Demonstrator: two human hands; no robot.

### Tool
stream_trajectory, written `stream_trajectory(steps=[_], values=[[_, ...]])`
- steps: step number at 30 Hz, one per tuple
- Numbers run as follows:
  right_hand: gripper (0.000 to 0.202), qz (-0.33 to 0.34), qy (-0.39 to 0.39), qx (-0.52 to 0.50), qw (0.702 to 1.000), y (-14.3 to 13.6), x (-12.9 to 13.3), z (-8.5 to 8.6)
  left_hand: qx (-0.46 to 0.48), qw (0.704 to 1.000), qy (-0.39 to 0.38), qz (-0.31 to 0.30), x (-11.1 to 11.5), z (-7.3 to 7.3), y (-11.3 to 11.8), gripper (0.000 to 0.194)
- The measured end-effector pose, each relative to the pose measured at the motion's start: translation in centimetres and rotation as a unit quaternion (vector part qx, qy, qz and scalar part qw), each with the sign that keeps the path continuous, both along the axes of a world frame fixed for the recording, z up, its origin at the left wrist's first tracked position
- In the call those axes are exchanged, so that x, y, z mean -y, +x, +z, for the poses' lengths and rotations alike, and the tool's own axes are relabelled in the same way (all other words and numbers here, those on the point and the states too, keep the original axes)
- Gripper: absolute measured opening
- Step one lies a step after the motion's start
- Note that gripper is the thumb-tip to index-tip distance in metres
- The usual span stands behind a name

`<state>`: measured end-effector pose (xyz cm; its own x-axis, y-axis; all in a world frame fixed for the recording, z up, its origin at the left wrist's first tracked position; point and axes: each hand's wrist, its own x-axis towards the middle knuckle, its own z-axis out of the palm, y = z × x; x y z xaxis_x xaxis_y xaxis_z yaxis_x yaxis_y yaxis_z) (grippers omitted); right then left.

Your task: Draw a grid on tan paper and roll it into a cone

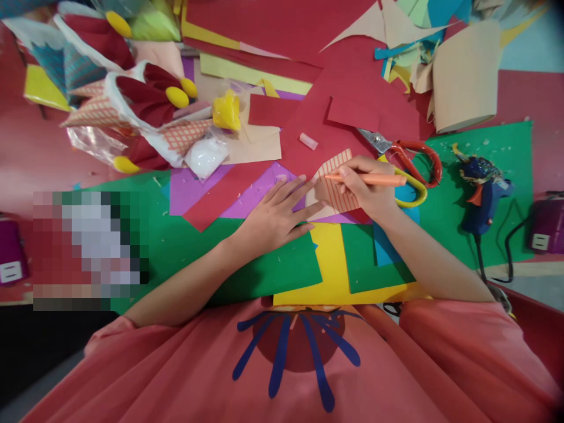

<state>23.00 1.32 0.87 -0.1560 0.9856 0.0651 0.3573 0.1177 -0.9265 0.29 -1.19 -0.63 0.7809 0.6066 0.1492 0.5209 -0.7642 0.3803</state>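
Observation:
My right hand (368, 185) grips an orange marker (381, 179), its tip on a small piece of pale paper (335, 191). Orange stripes cover much of that paper. Fingers spread, my left hand (279, 214) lies flat, its fingertips reaching the paper's left edge. A marker cap (308, 141) rests on red paper just above. Beside my right hand lie scissors with red handles (416, 161) and another pair of handles, yellow ones (416, 194), whose blades are hidden.
Paper cones with orange and blue patterns (145, 117) stand at the upper left. A blue glue gun (482, 200) with a cord sits at the right, below a beige paper tube (467, 76). Green sheets (282, 264), paper scraps and a small bag with white contents (207, 154) surround my hands.

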Motion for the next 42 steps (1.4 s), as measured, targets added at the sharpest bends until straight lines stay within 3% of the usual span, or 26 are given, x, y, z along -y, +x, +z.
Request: stream_trajectory(steps=[3,17,25,42], values=[[0.028,0.032,-0.002,0.008,0.999,-0.06,-0.21,-0.05,0.0,1.0,0.003,-0.001,-0.04,0.08,0.05,0.045],[0.026,0.056,-0.03,-0.017,0.998,-0.14,-0.49,0.08,0.005,1.0,-0.012,-0.004,0.0,-0.01,-0.01,0.043],[0.026,0.003,0.002,-0.013,1.0,0.13,0.16,0.15,-0.001,1.0,-0.016,0.005,-0.26,0.21,-0.12,0.047],[0.026,0.063,-0.026,-0.013,0.998,-0.18,-0.46,-0.05,0.003,1.0,-0.009,0.008,-0.17,0.42,-0.14,0.041]])
